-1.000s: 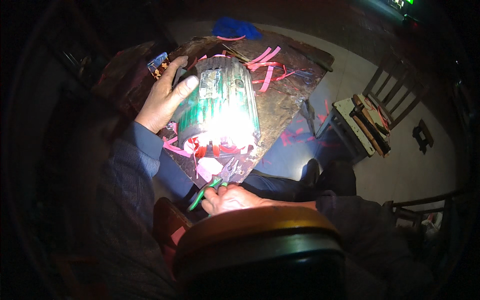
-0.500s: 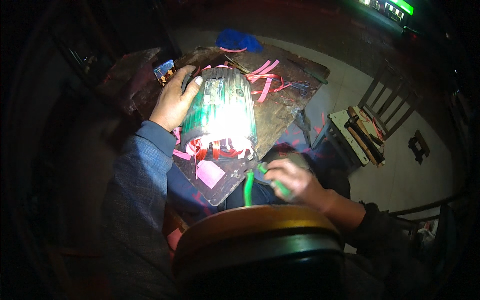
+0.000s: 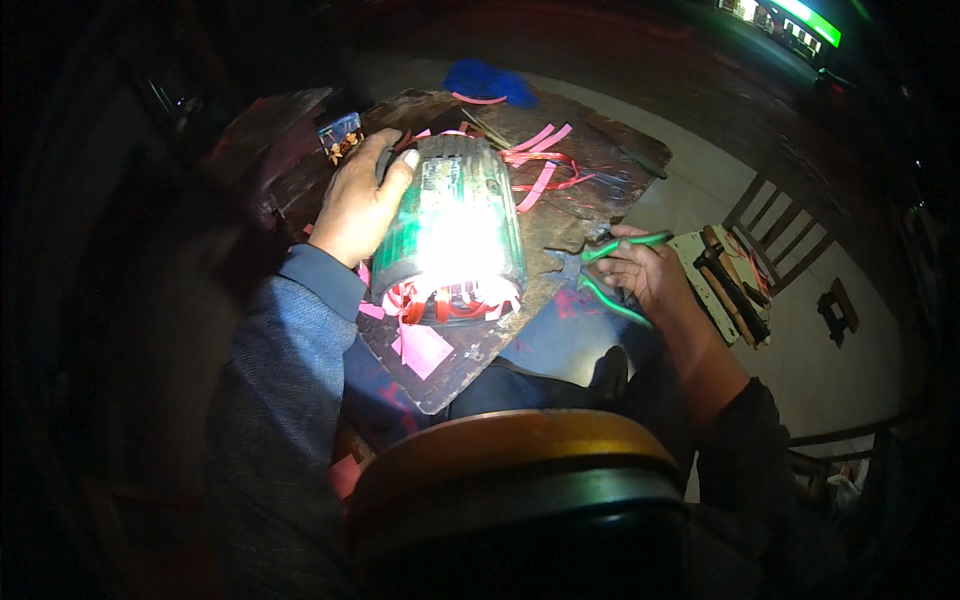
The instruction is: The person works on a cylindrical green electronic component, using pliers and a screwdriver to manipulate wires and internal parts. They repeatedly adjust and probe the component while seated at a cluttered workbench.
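A dark board [image 3: 590,160] serves as the bench, and the only strong light falls on the green motor body [image 3: 450,235] lying on its side at the middle of it. At about nine o'clock from the motor, the left hand [image 3: 355,205] lies flat against its ribbed side with the fingers spread over the far end, steadying it rather than gripping it. A small card of copper bits [image 3: 340,135] sits just beyond that hand, at eleven o'clock. The near end of the motor, at six o'clock, faces the person, and red wire loops [image 3: 440,305] curl out of its opening; a pink paper square [image 3: 425,347] lies on the board just below them. More pink strips [image 3: 540,165] are scattered at one o'clock from the motor, with a blue cloth [image 3: 490,78] further up at the board's far edge.

At three o'clock, the right hand [image 3: 645,275] is closed around the green-handled pliers [image 3: 600,265], handles squeezed partly together, the nose pointing toward the motor but apart from it. Glare hides the jaw tips, so whether they pinch anything is hard to say.

Judging by the loose loops and cut scraps, the winding work looks well under way, yet the wires at the open end remain untidy and unbound.
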A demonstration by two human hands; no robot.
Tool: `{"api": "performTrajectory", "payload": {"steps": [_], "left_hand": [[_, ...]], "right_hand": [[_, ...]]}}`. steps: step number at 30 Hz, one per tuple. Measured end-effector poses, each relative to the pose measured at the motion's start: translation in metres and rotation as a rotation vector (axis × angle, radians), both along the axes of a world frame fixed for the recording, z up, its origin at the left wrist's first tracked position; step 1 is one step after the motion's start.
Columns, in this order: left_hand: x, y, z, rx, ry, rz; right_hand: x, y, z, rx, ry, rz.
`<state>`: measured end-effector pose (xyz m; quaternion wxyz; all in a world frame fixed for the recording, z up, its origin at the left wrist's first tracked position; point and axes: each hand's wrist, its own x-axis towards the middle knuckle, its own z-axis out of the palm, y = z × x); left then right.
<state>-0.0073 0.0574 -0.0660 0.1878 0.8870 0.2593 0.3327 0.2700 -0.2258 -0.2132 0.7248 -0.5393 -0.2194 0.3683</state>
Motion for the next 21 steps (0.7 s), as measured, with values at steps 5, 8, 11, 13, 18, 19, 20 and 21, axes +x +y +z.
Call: {"api": "performTrajectory", "payload": {"steps": [5, 8, 11, 13, 18, 19, 20, 21], "left_hand": [[0.0, -0.003, 0.002, 0.008, 0.001, 0.027], [0.001, -0.012, 0.0, 0.05, 0.018, 0.097], [0.0, -0.02, -0.001, 0.088, 0.033, 0.17], [0.001, -0.023, -0.001, 0.087, 0.005, 0.161], [0.003, -0.027, 0.001, 0.08, 0.018, 0.19], [0.002, -0.027, 0.001, 0.087, 0.018, 0.19], [0.002, -0.028, 0.001, 0.088, 0.023, 0.195], [0.002, -0.027, 0.001, 0.068, 0.055, 0.194]], "right_hand": [[0.008, 0.047, -0.007, 0.0, 0.048, 0.119], [0.015, 0.071, -0.011, -0.046, 0.105, 0.116], [0.025, 0.086, -0.012, -0.13, 0.072, 0.104], [0.03, 0.094, -0.014, -0.167, 0.004, 0.012], [0.045, 0.102, -0.015, -0.222, -0.113, -0.153], [0.048, 0.103, -0.015, -0.22, -0.159, -0.164], [0.051, 0.104, -0.014, -0.232, -0.198, -0.167], [0.055, 0.105, -0.014, -0.242, -0.238, -0.177]]}}
